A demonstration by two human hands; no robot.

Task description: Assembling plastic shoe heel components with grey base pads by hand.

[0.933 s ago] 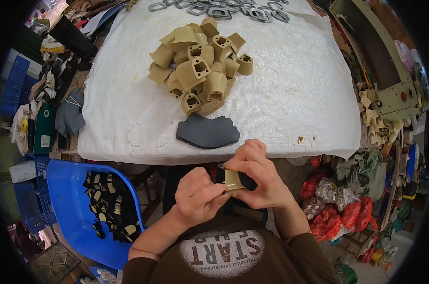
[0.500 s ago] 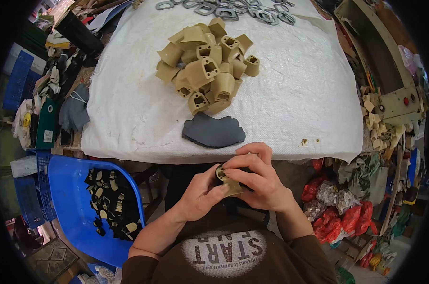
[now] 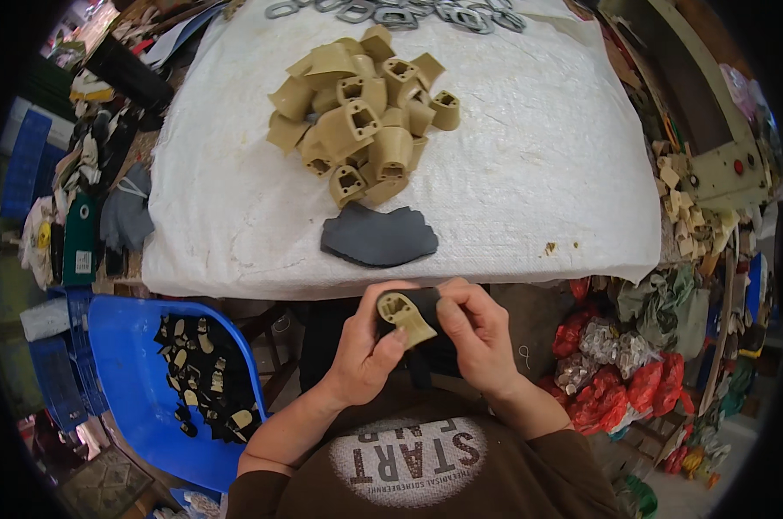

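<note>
Both hands meet just below the table's near edge. My left hand (image 3: 367, 349) grips a tan hollow plastic piece (image 3: 406, 316) with a square opening facing up. My right hand (image 3: 478, 333) pinches a black rubbery sheet (image 3: 426, 302) against that same piece. On the white woven cloth (image 3: 530, 173) lies a dark grey flat rubber piece (image 3: 379, 235), close to the near edge. Behind it is a pile of several tan hollow pieces (image 3: 361, 117).
A blue plastic chair (image 3: 140, 346) at my left holds several tan-and-black finished pieces (image 3: 203, 376). Grey metal rings (image 3: 391, 12) line the cloth's far edge. Clutter and gloves lie at the left, a beige machine (image 3: 711, 164) and red bags (image 3: 616, 389) at the right.
My hands turned the tan piece so its square opening faces up, and the black sheet now sits against it. The view shifted slightly.
</note>
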